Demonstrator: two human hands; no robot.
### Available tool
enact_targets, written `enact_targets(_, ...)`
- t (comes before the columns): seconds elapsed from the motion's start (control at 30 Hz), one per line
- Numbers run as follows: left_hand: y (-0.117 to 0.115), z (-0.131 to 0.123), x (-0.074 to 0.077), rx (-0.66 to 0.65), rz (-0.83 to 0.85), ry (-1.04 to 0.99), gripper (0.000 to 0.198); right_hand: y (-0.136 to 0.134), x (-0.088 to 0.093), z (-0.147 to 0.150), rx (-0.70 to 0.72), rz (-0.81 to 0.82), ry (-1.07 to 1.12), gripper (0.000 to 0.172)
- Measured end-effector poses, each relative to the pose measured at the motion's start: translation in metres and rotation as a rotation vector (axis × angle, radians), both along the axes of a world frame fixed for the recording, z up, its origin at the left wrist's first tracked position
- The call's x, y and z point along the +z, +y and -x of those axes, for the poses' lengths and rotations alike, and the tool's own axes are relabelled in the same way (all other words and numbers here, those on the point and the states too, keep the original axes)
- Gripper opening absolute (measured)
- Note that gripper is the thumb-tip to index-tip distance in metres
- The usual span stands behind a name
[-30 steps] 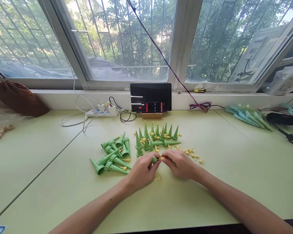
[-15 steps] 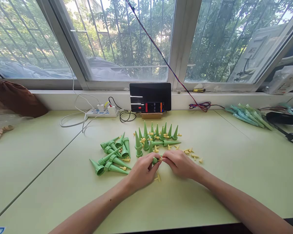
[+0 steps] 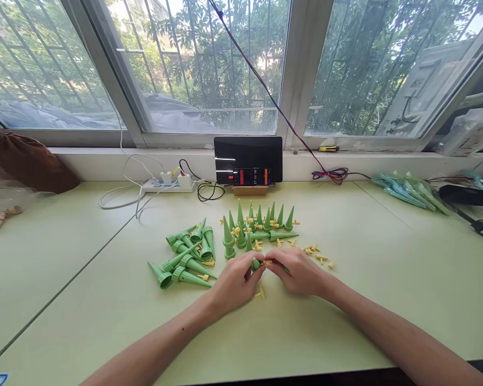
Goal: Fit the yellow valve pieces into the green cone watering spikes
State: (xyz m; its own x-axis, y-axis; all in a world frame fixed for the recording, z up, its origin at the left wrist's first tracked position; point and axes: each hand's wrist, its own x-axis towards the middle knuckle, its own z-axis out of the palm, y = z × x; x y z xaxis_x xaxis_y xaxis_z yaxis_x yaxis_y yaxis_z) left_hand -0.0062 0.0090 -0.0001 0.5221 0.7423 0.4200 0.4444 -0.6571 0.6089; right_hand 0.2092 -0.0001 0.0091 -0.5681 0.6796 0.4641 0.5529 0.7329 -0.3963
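My left hand (image 3: pixel 238 277) is closed around a green plastic watering spike (image 3: pixel 256 265), much of it hidden by the fingers. Fingertips of my right hand (image 3: pixel 297 269) pinch a small yellow valve piece (image 3: pixel 268 261) where the two hands meet. A bit of green shows under the right hand too; what it belongs to is hidden. Loose yellow pieces (image 3: pixel 262 292) lie just below the hands. Behind them, several green spikes (image 3: pixel 227 236) stand upright with yellow valves among them. Left of my left hand lies a pile of green spikes (image 3: pixel 193 264).
More yellow pieces (image 3: pixel 321 258) are scattered right of the hands. At the back stand a phone (image 3: pixel 253 176) and a dark tablet (image 3: pixel 247 150), with a power strip (image 3: pixel 169 185) and cables to their left. Bagged green and blue items (image 3: pixel 410 192) lie far right.
My right fingertips have shifted slightly, and more of the yellow valve piece shows between the hands. My left hand stays almost still around the green spike.
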Motion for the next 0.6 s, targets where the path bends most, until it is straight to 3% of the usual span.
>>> enact_targets(0.6, 0.0, -0.0009, 0.0014, 0.001, 0.003, 0.01, 0.016, 0.004, -0.0046, 0.0008, -0.022, -0.02, -0.025, 0.033)
